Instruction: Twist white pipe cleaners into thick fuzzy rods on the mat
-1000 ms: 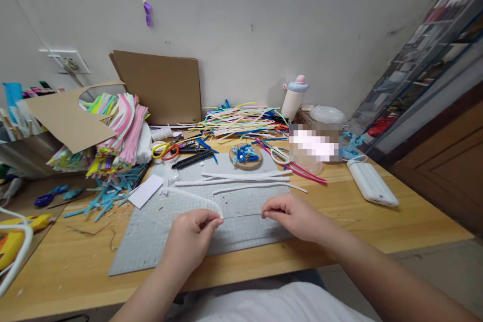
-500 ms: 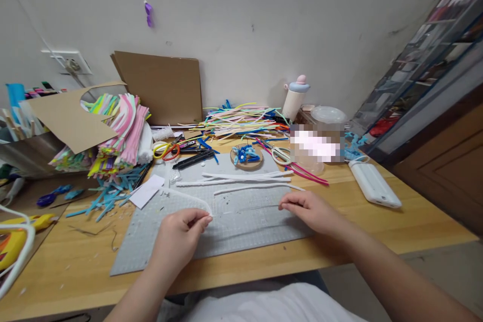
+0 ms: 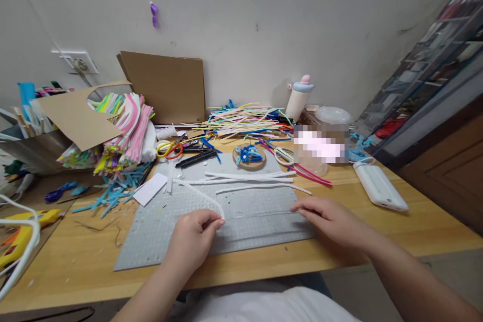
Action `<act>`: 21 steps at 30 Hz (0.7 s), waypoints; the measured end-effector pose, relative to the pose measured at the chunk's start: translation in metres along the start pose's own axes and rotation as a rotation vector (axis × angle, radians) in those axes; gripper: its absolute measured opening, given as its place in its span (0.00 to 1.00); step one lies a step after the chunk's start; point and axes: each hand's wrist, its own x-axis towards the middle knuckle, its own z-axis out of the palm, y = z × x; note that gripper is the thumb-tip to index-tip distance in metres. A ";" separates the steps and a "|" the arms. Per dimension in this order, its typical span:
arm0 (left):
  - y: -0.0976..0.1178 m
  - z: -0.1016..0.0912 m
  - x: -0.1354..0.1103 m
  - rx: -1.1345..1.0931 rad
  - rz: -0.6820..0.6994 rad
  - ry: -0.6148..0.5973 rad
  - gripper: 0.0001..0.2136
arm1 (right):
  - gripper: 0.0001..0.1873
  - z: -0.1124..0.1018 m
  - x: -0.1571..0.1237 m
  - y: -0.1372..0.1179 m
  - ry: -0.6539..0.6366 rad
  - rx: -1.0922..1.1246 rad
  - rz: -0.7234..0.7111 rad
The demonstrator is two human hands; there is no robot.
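My left hand (image 3: 198,234) is closed in a pinch on a white pipe cleaner (image 3: 206,196), which bends up and away to the left over the grey cutting mat (image 3: 151,241). From near those fingertips a thin wire (image 3: 264,215) runs across to my right hand (image 3: 328,219), whose thumb and fingers pinch its far end; where it joins the pipe cleaner is too fine to make out. Just beyond both hands, several loose white pipe cleaners (image 3: 249,178) lie on the mat.
Behind the mat are a round dish of blue pieces (image 3: 249,156), scissors (image 3: 169,149), a black pen-like tool (image 3: 196,158) and piled coloured pipe cleaners (image 3: 245,123). A white power bank (image 3: 381,186) lies right; bundled pipe cleaners (image 3: 128,126) and a white card (image 3: 150,189) are left.
My right hand has shifted a little to the right, its fingers now stretched straighter. My left hand still pinches the white pipe cleaner. The whole view has moved slightly.
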 end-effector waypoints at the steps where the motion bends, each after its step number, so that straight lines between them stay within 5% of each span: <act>1: 0.005 0.002 0.002 -0.024 -0.008 -0.007 0.10 | 0.15 0.002 0.003 -0.014 0.016 -0.016 -0.055; 8: 0.028 0.016 0.010 -0.325 -0.104 -0.047 0.10 | 0.10 0.038 0.034 -0.096 0.087 -0.088 -0.325; 14: 0.020 0.010 0.018 -0.598 -0.198 -0.163 0.13 | 0.10 0.048 0.041 -0.098 0.113 -0.054 -0.332; 21: 0.021 0.006 0.030 -0.434 -0.136 -0.037 0.11 | 0.10 0.058 0.046 -0.098 0.076 -0.048 -0.270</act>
